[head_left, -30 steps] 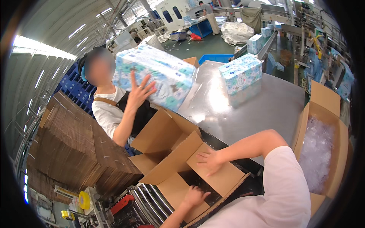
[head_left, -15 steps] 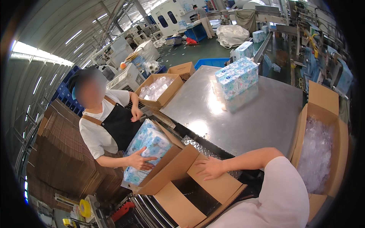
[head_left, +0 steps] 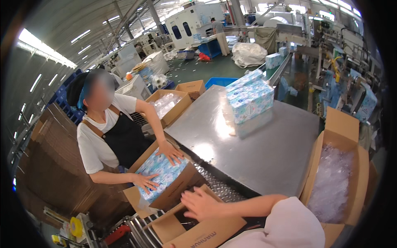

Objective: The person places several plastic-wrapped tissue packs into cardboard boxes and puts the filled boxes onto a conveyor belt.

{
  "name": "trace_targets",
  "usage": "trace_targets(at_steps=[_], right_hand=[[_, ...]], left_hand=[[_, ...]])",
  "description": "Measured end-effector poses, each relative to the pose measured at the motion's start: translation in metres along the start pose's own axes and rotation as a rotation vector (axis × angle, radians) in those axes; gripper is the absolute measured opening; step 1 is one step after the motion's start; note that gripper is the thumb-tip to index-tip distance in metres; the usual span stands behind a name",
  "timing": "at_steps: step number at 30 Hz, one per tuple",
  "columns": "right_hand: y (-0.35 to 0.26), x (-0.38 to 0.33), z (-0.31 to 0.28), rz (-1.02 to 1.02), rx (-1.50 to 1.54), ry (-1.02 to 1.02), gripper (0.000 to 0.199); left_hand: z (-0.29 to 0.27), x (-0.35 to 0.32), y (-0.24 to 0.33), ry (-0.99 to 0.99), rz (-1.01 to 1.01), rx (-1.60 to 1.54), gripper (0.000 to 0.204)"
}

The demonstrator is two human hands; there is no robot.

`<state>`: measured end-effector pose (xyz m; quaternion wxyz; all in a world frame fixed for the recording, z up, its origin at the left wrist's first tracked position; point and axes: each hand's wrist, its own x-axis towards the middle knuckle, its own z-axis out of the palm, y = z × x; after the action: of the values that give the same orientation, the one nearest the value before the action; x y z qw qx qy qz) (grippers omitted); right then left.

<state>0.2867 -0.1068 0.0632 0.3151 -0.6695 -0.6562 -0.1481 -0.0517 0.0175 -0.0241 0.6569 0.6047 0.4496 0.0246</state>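
Observation:
My right hand (head_left: 201,203) reaches leftward across an open brown carton (head_left: 206,233) at the bottom, its fingers stretched out and nothing held. It hovers over or rests on the carton's far edge; I cannot tell which. Of my left hand (head_left: 170,246) only a fingertip-sized bit shows at the lower edge, beside the same carton. Just beyond stands a second open carton (head_left: 182,186), filled with blue floral tissue packs (head_left: 159,169). A co-worker's two hands lie flat on top of those packs.
Rollers (head_left: 142,229) run beneath the cartons. A metal table (head_left: 256,161) carries more blue floral packs (head_left: 250,101), fed by a conveyor (head_left: 283,68). At the right stands a carton of clear plastic (head_left: 333,177); another carton (head_left: 182,113) holds similar plastic. The co-worker (head_left: 118,136) stands at left.
My right hand has come off the inner flap and moved to the carton's far edge. The co-worker's packs now sit down inside their carton. Another pack has reached the table.

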Motion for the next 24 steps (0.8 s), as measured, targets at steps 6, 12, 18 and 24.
trace_targets(at_steps=[6, 12, 18, 24], right_hand=[[0.06, -0.046, -0.054, 0.547, 0.247, -0.553, 0.039], [0.178, -0.128, 0.005, 0.8, 0.189, -0.382, 0.05], [0.173, -0.137, 0.034, 0.784, 0.211, -0.343, 0.047], [0.121, -0.112, 0.079, 1.196, 1.266, -0.137, 0.055]], left_hand=[[0.057, -0.043, 0.102, -0.322, 0.127, -0.309, 0.061], [0.063, 0.039, 0.066, 0.542, 0.551, 0.374, 0.051], [0.077, 0.005, 0.08, 0.59, 0.574, 0.414, 0.047], [0.074, -0.02, 0.078, 0.608, 0.515, 0.349, 0.043]])
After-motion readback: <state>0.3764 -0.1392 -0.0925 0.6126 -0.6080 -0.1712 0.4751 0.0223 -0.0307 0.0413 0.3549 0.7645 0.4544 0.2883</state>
